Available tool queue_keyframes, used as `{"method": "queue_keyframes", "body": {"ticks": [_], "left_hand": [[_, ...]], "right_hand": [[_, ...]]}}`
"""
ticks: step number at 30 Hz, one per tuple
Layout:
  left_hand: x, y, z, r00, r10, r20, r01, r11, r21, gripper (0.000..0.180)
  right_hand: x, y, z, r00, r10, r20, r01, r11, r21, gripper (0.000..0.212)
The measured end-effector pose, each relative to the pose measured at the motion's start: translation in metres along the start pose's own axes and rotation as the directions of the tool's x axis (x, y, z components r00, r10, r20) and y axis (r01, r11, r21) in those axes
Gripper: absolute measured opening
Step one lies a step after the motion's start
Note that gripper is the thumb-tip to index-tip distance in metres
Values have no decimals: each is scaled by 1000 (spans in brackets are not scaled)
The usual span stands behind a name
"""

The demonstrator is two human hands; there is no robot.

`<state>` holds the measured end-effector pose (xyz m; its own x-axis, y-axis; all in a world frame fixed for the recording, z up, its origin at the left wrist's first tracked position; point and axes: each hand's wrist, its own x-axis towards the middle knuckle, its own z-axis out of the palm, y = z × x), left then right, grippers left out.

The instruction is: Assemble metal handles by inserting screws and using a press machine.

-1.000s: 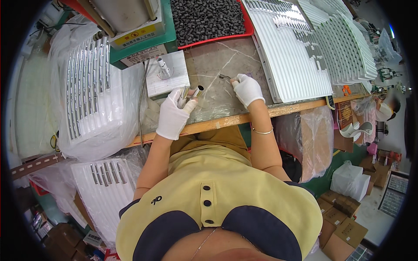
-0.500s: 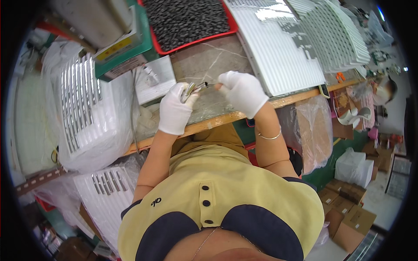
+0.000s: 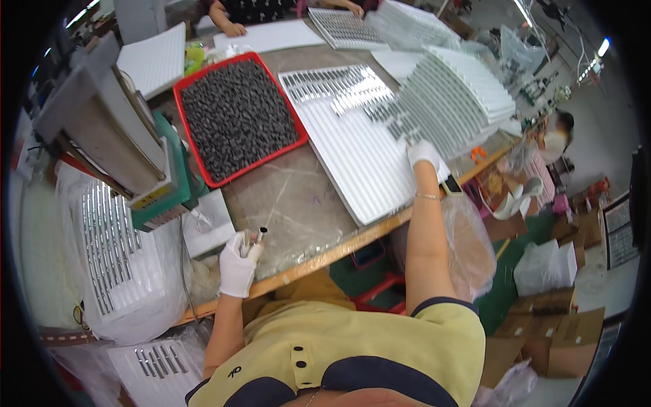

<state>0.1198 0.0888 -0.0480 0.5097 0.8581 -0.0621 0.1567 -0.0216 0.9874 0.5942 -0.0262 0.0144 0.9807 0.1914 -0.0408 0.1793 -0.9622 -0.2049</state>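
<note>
My left hand (image 3: 237, 266), in a white glove, is closed around a short shiny metal tube (image 3: 263, 235). The tube's dark round end points up, above the near edge of the table. Far to the right, my gloved right hand (image 3: 426, 156) reaches over the right edge of a white ribbed tray (image 3: 352, 169). Its fingers look drawn together by small metal pieces (image 3: 405, 125) lying in the tray's grooves. Whatever lies between those fingertips is too small and blurred to make out.
A red tray (image 3: 295, 144) full of small black pieces (image 3: 234, 112) stands beyond my left hand. A green-based machine (image 3: 163, 203) is at the left, next to a bagged tray of metal tubes (image 3: 102, 251). Ribbed trays (image 3: 454, 88) are stacked at right. Another person's hand (image 3: 234, 29) rests across the table.
My right hand has left the left hand and stretched far right to the ribbed tray. The left hand keeps a metal piece. My view has tilted up, showing more of the table's far side.
</note>
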Motion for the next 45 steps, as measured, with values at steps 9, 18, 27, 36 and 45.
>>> {"method": "queue_keyframes", "body": {"ticks": [9, 18, 27, 36, 45], "left_hand": [[-2, 27, -5, 998, -50, 24, 48, 998, 47, 18], [5, 46, -11, 996, 81, -45, -67, 965, 255, 23], [-10, 26, -29, 994, 57, -95, -71, 987, -146, 19], [-2, 39, -45, 958, 20, -285, 16, 992, 123, 41], [37, 24, -119, 893, 162, -419, -81, 975, 205, 21]], "right_hand": [[-19, -10, -8, 985, -147, -85, 144, 989, -43, 37], [-225, -94, -18, 619, -780, -96, 505, 301, 809, 20], [-314, -141, 26, 360, -933, -22, 479, 164, 862, 14], [-328, -161, 57, 385, -910, 155, 200, 246, 948, 24], [-342, -242, 79, 236, -955, 178, 754, 295, 587, 35]]}}
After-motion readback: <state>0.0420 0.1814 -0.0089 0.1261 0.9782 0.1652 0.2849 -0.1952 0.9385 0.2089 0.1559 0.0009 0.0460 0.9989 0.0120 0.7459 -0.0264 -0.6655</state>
